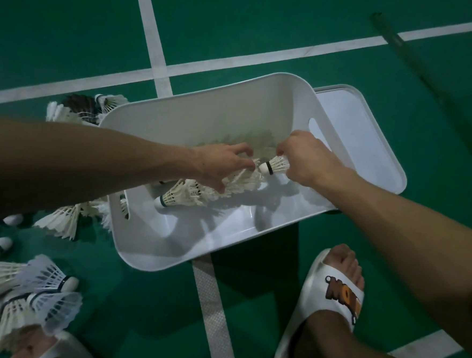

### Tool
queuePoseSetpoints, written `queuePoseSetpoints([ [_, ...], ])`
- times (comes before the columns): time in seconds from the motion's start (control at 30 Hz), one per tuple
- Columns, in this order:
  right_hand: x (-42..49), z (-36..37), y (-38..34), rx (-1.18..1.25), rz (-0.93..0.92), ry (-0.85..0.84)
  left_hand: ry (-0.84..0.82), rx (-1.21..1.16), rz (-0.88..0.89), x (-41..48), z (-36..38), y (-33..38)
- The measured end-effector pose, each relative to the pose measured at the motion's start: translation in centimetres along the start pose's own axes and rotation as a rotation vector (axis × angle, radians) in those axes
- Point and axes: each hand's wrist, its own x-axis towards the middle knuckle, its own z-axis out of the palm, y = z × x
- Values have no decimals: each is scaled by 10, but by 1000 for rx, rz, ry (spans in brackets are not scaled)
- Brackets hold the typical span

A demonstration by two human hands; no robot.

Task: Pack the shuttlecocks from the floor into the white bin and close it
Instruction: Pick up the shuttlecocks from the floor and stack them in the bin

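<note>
Head view: the white bin (205,120) sits at frame centre on the green floor (267,27), its lid (371,138) lying off at its right edge. Inside the bin, the left hand (219,163) curls over a nested stack of shuttlecocks (200,191). The right hand (306,158) pinches a single shuttlecock (276,165) by its feather skirt, cork aimed at the stack's open end. Many loose shuttlecocks (52,277) lie on the floor at lower left. The risk, I judge, is an off-line push: a cork entering askew would crush feathers or buckle the stack out of the left hand's grip.
</note>
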Motion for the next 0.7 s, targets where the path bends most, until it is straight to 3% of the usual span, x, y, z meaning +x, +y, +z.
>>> queuePoseSetpoints([
  [0.23, 13, 8, -3, -67, -51, -51, 1, 6, 19, -1, -1, 2],
  [0.37, 22, 16, -9, 58, 18, -147, -8, 0, 26, -1, 1, 2],
  [0.7, 24, 15, -2, 164, 82, -84, 45, -32, 17, -21, -3, -7],
])
